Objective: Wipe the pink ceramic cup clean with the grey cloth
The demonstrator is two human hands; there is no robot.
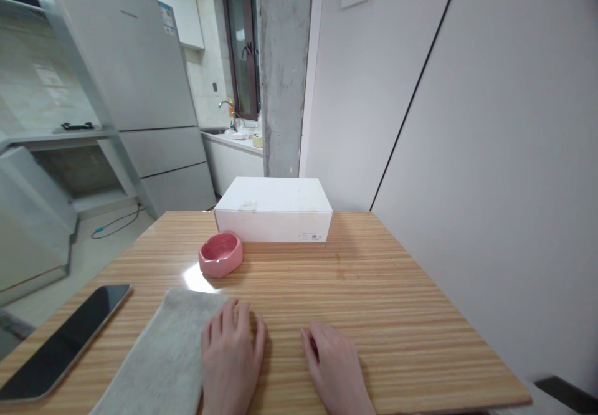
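Observation:
My left hand (232, 352) lies palm down with its fingers stretched out, over the right edge of a grey cloth (161, 349); its thumb is spread toward the bare wood. To its right, my right hand (332, 365) rests on the table in a loose curl, thumb against the bent fingers, with nothing visible in it. A pink faceted bowl, like an ashtray (221, 255), stands beyond the cloth, apart from both hands. At the left edge of the table lies a black-screened smartphone (65, 343).
A white cardboard box (275, 215) sits at the far side of the wood-grain table (411, 334), just behind the bowl. A white wall (490, 172) runs along the right. Behind are a grey fridge (126, 60), a concrete column (284, 72) and a sink faucet (227, 106).

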